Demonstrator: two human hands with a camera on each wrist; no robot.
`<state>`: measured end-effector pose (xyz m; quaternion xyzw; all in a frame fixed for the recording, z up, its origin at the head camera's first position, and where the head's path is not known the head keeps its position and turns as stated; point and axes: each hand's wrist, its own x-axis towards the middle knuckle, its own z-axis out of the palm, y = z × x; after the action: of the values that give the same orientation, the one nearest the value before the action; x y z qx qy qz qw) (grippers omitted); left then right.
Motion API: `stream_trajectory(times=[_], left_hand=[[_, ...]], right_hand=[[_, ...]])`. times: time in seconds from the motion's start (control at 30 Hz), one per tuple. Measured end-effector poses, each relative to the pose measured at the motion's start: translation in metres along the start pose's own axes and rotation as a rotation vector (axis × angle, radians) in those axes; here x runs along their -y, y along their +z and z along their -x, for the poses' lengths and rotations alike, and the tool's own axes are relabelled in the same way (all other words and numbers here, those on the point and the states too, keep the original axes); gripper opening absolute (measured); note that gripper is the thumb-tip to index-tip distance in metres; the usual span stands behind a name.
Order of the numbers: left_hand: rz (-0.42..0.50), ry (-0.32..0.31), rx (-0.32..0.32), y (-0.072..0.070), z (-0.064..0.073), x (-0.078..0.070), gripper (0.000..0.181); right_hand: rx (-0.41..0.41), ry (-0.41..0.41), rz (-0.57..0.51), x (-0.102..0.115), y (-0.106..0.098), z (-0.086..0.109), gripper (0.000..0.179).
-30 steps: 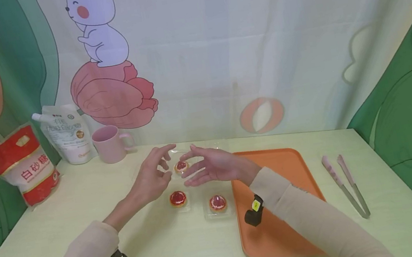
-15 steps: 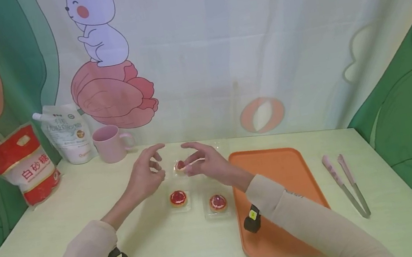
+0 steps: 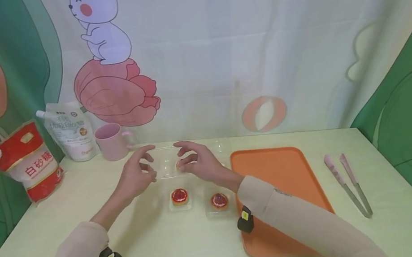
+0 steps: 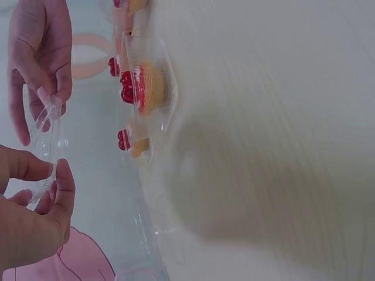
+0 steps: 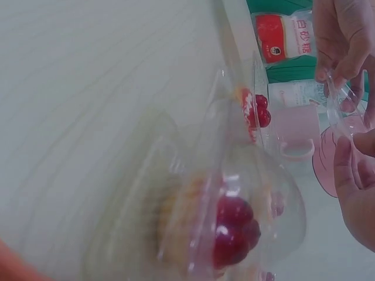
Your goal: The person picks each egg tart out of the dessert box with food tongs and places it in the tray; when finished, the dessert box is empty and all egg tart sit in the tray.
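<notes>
A pale table [image 3: 149,256] runs back to a printed curtain [image 3: 194,57]. The clear piece [image 4: 54,132] is held up between both hands — the left hand [image 3: 135,175] pinching its 9 o'clock end, the right hand [image 3: 201,163] its 3 o'clock end, so its long axis seems to bridge the gap with neither hand nearer. Below that gap, at 6 o'clock, sits a tart [image 3: 179,196]; the tray [image 3: 274,167] lies towards 4. The head view barely shows the piece — both wrist views show it plainly in the fingertips.

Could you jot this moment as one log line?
left hand: pinches clear plastic piece | right hand: pinches same piece | tongs: right of orange tray
</notes>
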<state>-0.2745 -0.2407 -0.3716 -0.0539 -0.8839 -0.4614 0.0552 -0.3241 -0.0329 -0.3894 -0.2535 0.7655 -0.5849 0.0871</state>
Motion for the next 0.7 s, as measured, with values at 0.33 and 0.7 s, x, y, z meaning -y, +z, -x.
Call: stream_trajectory(times=[0.33, 0.7], left_hand=[[0.055, -0.063, 0.062, -0.022, 0.003, 0.015, 0.067], [0.091, -0.113, 0.181, -0.047, 0.003, 0.041, 0.067]], right_hand=[[0.112, 0.105, -0.018, 0.002, 0.018, -0.024, 0.059], [0.265, 0.148, 0.099, 0.009, 0.035, -0.044, 0.061]])
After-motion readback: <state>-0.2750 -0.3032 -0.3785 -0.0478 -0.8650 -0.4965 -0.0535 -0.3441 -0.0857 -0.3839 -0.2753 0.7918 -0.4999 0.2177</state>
